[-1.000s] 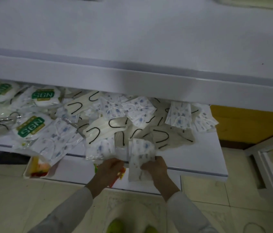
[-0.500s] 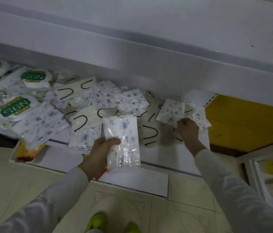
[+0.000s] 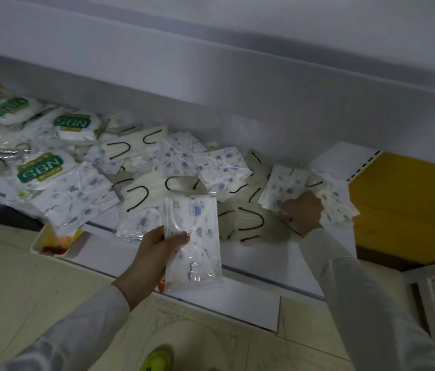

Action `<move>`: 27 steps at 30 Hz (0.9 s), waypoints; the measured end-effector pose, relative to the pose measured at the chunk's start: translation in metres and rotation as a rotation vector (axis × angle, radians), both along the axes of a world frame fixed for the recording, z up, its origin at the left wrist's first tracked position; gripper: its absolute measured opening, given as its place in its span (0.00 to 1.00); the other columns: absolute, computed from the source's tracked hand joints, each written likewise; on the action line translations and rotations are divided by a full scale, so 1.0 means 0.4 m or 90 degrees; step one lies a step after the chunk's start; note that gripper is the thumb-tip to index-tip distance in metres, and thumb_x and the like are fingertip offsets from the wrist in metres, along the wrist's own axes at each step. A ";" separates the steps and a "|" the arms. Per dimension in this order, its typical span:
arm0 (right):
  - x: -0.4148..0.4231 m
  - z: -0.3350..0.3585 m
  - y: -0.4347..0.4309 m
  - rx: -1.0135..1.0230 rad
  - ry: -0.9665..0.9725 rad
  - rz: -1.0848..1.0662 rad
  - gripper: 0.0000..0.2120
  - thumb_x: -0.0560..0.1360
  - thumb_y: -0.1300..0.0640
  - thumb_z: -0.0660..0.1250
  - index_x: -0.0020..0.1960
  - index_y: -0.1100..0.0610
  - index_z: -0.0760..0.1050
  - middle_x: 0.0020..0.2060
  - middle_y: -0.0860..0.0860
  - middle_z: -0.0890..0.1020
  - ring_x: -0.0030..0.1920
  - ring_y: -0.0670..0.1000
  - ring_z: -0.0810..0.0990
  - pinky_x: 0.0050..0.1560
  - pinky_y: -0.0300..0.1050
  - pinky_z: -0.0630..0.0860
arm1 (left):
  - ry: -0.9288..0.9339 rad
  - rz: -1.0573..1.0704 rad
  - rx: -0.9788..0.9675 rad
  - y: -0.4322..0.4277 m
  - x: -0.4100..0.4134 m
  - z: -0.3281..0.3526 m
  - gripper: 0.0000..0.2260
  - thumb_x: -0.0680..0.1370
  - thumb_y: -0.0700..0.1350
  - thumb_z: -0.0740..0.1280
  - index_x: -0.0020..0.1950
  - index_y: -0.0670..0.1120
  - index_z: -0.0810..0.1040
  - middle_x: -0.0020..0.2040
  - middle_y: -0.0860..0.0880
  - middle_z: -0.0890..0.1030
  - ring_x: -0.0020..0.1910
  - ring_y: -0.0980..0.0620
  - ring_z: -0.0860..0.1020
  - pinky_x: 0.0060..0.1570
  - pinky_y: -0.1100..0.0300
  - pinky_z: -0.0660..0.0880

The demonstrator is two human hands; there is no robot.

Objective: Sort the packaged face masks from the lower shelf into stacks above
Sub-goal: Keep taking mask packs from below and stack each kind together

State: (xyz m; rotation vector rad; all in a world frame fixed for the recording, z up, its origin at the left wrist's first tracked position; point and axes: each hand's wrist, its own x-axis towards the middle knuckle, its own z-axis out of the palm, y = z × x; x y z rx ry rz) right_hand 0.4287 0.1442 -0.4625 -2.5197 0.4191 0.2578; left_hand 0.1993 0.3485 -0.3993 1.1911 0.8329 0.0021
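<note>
My left hand (image 3: 155, 250) grips a clear packet of a blue-printed white mask (image 3: 195, 236) by its left edge, held upright in front of the lower shelf (image 3: 286, 263). My right hand (image 3: 303, 214) reaches to the shelf's right end and pinches another blue-printed mask packet (image 3: 282, 187) by its lower corner. More printed packets (image 3: 336, 199) lie just right of that hand. Cream masks with black ear loops (image 3: 141, 194) and printed packets (image 3: 219, 167) lie jumbled across the shelf. Packs with green SGN labels (image 3: 41, 170) sit at the left.
The upper shelf's white front (image 3: 237, 84) overhangs the pile. A yellow panel (image 3: 409, 210) stands to the right. A lower tray (image 3: 58, 241) with colourful items sits under the shelf's left part. Tiled floor and my green shoe (image 3: 157, 360) lie below.
My right hand let go of the shared packet, swung right and took hold of a printed packet at the shelf's right end. My left hand lifted its packet upright.
</note>
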 end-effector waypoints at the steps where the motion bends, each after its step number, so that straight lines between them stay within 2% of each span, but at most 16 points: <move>1: 0.001 0.005 -0.002 0.011 -0.009 -0.001 0.24 0.68 0.55 0.73 0.60 0.65 0.72 0.59 0.63 0.76 0.60 0.63 0.75 0.59 0.53 0.74 | -0.003 0.004 -0.005 -0.001 0.001 0.002 0.06 0.75 0.34 0.66 0.51 0.36 0.79 0.50 0.35 0.82 0.50 0.36 0.81 0.55 0.40 0.76; 5: -0.016 0.050 -0.012 0.131 -0.053 -0.010 0.19 0.74 0.62 0.66 0.63 0.67 0.69 0.59 0.63 0.76 0.58 0.62 0.76 0.49 0.44 0.70 | 0.011 0.020 -0.034 -0.012 0.014 0.001 0.08 0.76 0.35 0.65 0.54 0.35 0.78 0.52 0.32 0.80 0.52 0.33 0.79 0.57 0.39 0.74; 7: -0.031 0.066 -0.016 0.218 -0.050 -0.031 0.20 0.74 0.63 0.65 0.65 0.66 0.67 0.58 0.61 0.76 0.57 0.61 0.76 0.49 0.43 0.69 | 0.023 0.030 -0.042 -0.024 0.025 -0.004 0.08 0.76 0.35 0.64 0.53 0.36 0.78 0.50 0.34 0.81 0.48 0.36 0.80 0.53 0.43 0.75; 9: -0.058 0.091 -0.017 0.330 -0.009 -0.064 0.22 0.71 0.64 0.69 0.64 0.65 0.70 0.53 0.58 0.78 0.52 0.58 0.78 0.49 0.46 0.74 | 0.022 0.031 -0.046 -0.040 0.037 -0.011 0.07 0.77 0.35 0.63 0.52 0.39 0.78 0.46 0.38 0.82 0.44 0.41 0.80 0.47 0.50 0.77; 11: -0.107 0.115 -0.023 0.474 0.040 -0.053 0.21 0.66 0.66 0.71 0.59 0.63 0.76 0.46 0.56 0.82 0.45 0.57 0.81 0.46 0.49 0.78 | 0.011 0.025 -0.046 -0.059 0.050 -0.023 0.09 0.77 0.35 0.62 0.56 0.41 0.76 0.47 0.41 0.82 0.45 0.42 0.80 0.45 0.51 0.78; 13: -0.179 0.138 -0.023 0.595 0.089 -0.004 0.23 0.61 0.65 0.69 0.55 0.60 0.77 0.46 0.56 0.83 0.45 0.57 0.82 0.47 0.51 0.79 | 0.000 0.032 -0.059 -0.081 0.064 -0.033 0.12 0.78 0.37 0.62 0.61 0.42 0.74 0.51 0.41 0.81 0.49 0.41 0.80 0.50 0.47 0.77; 14: -0.213 0.146 -0.020 0.613 0.111 0.024 0.24 0.59 0.63 0.68 0.56 0.60 0.77 0.47 0.57 0.84 0.47 0.58 0.83 0.48 0.52 0.79 | -0.001 0.042 -0.068 -0.092 0.072 -0.038 0.13 0.78 0.40 0.63 0.63 0.43 0.74 0.54 0.41 0.81 0.51 0.40 0.80 0.53 0.46 0.76; 16: -0.270 0.147 -0.012 0.592 0.124 0.077 0.25 0.60 0.61 0.68 0.58 0.60 0.77 0.50 0.57 0.83 0.49 0.58 0.82 0.48 0.48 0.79 | 0.010 0.070 -0.137 -0.118 0.086 -0.041 0.18 0.77 0.51 0.65 0.64 0.44 0.75 0.57 0.41 0.80 0.54 0.40 0.79 0.58 0.44 0.74; 18: -0.316 0.148 -0.005 0.524 0.119 0.136 0.20 0.68 0.64 0.68 0.59 0.59 0.75 0.50 0.53 0.81 0.46 0.50 0.80 0.40 0.34 0.75 | 0.014 0.068 -0.220 -0.139 0.097 -0.047 0.31 0.68 0.64 0.69 0.65 0.48 0.75 0.59 0.43 0.80 0.58 0.40 0.78 0.63 0.41 0.71; 19: -0.335 0.152 -0.005 0.482 0.104 0.164 0.18 0.71 0.66 0.65 0.60 0.58 0.74 0.50 0.51 0.80 0.45 0.47 0.78 0.36 0.28 0.72 | 0.011 0.056 -0.239 -0.149 0.103 -0.052 0.35 0.64 0.66 0.71 0.65 0.49 0.75 0.59 0.44 0.80 0.59 0.40 0.78 0.63 0.40 0.70; 20: -0.349 0.152 -0.009 0.440 0.082 0.198 0.18 0.73 0.68 0.63 0.61 0.57 0.73 0.49 0.50 0.78 0.44 0.45 0.77 0.34 0.24 0.70 | 0.003 0.043 -0.236 -0.159 0.108 -0.053 0.34 0.63 0.64 0.73 0.65 0.49 0.76 0.58 0.44 0.81 0.58 0.40 0.78 0.62 0.40 0.71; 23: -0.378 0.167 -0.021 0.365 0.022 0.295 0.17 0.73 0.64 0.62 0.62 0.58 0.73 0.48 0.49 0.77 0.43 0.45 0.75 0.37 0.26 0.69 | -0.022 0.032 -0.113 -0.188 0.113 -0.038 0.19 0.71 0.47 0.72 0.62 0.46 0.77 0.53 0.42 0.83 0.52 0.40 0.81 0.54 0.40 0.76; 24: -0.385 0.174 -0.022 0.334 0.000 0.328 0.17 0.72 0.58 0.63 0.60 0.58 0.74 0.48 0.50 0.77 0.44 0.46 0.75 0.39 0.30 0.69 | -0.036 0.025 -0.096 -0.194 0.114 -0.037 0.17 0.73 0.43 0.71 0.61 0.45 0.77 0.53 0.41 0.83 0.51 0.40 0.81 0.53 0.41 0.77; 26: -0.386 0.173 -0.031 0.260 -0.061 0.370 0.26 0.64 0.44 0.62 0.56 0.58 0.76 0.47 0.51 0.77 0.49 0.50 0.74 0.46 0.39 0.69 | -0.066 0.021 -0.092 -0.204 0.117 -0.036 0.16 0.73 0.38 0.69 0.61 0.43 0.77 0.53 0.40 0.82 0.50 0.40 0.81 0.52 0.42 0.78; 27: -0.379 0.170 -0.041 0.242 -0.086 0.374 0.29 0.62 0.40 0.61 0.54 0.58 0.77 0.48 0.51 0.76 0.51 0.50 0.73 0.48 0.39 0.67 | -0.072 0.022 -0.090 -0.207 0.119 -0.037 0.16 0.73 0.38 0.69 0.61 0.43 0.77 0.53 0.41 0.82 0.50 0.41 0.82 0.51 0.44 0.78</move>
